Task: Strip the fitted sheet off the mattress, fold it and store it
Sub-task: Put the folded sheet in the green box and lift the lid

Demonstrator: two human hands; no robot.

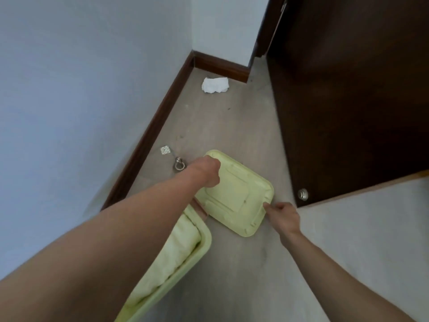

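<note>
Pale green plastic marks both the lid [234, 194] lying flat on the grey floor [232, 126] and the open storage box [199, 242] beside it, where the folded sheet [171, 256] already sits inside, its soft layers showing above the rim. A person reaches down with both arms: the left hand [207, 171] curls over the lid's far left edge, while the right hand [282, 213] pinches the near right corner between thumb and fingertips. The two hands are set well apart, at opposite sides of the lid, a hold that would keep it level when lifted. The lid rests just beside the box, likely laid there so the sheet could go in, and the step in hand appears to be picking it up to close the box; the stripping and folding look done, leaving only the storing to finish. A crumpled white tissue [214, 85] lies near the skirting board [151, 140] in the corner, a small metal ring [179, 165] and a paper tag [165, 150] sit close to the wall, and a dark wooden door [348, 101] stands open at right
</note>
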